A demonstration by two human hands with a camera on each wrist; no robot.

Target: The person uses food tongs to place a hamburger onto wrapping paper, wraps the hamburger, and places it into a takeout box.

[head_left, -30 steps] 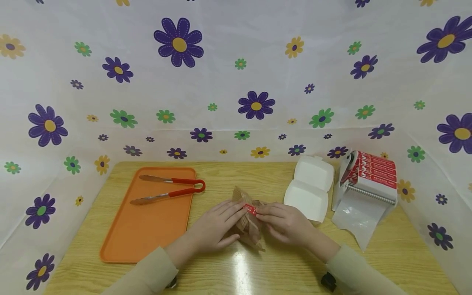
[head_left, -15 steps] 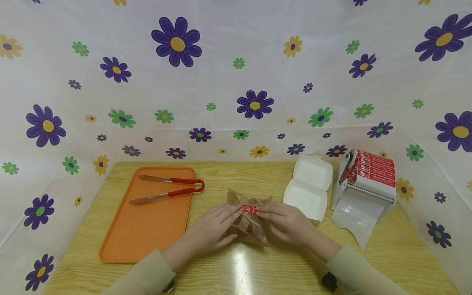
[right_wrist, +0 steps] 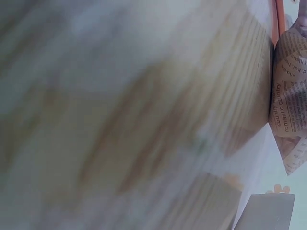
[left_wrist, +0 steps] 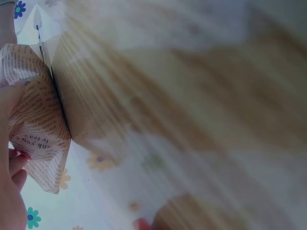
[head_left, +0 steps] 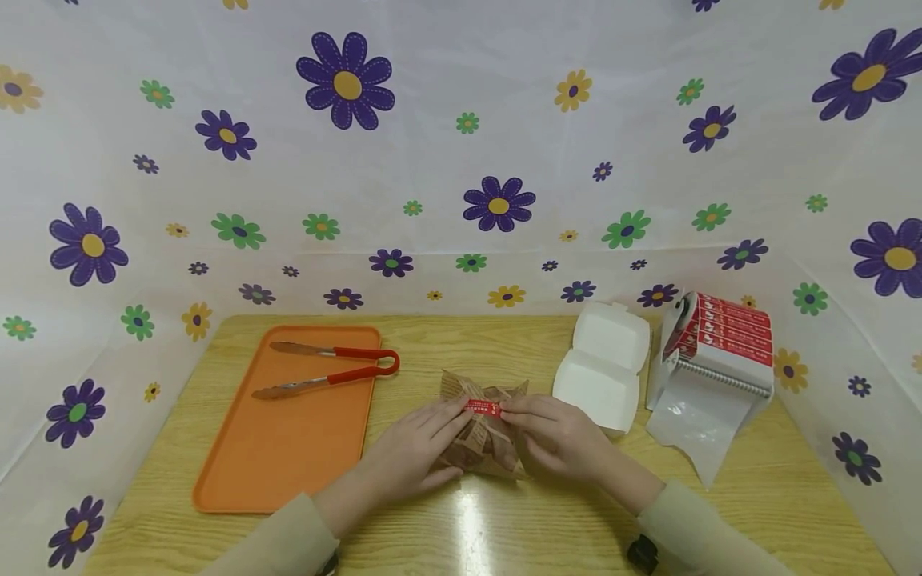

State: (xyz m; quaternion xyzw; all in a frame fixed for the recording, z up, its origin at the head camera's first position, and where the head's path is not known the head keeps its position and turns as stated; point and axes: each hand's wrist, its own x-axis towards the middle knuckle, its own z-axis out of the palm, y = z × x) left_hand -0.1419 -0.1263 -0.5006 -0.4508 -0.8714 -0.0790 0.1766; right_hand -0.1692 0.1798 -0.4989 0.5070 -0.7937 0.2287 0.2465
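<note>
A crumpled brown paper-wrapped package (head_left: 486,448), printed like newspaper, lies on the table between both hands. Across its top runs a short red label (head_left: 483,408) with white print. My left hand (head_left: 414,444) grips the package from the left, fingertips on the label's left end and thumb low along the near side. From the right, my right hand (head_left: 565,436) holds it with bunched fingertips at the label's other end. In the left wrist view, fingers (left_wrist: 18,167) touch the printed paper (left_wrist: 41,115). The package's contents are hidden.
An orange tray (head_left: 288,456) at the left bears red-handled tongs (head_left: 360,372). Behind the right hand stands an open white takeout box (head_left: 598,392). At the far right is a label dispenser (head_left: 727,344) with red-and-white rolls and a hanging strip. A flowered curtain (head_left: 403,160) encloses the table.
The label has turned from slanted to nearly level, and more of the paper's corners show on both sides. The package has turned slightly between the hands, which have stayed nearly in place.
</note>
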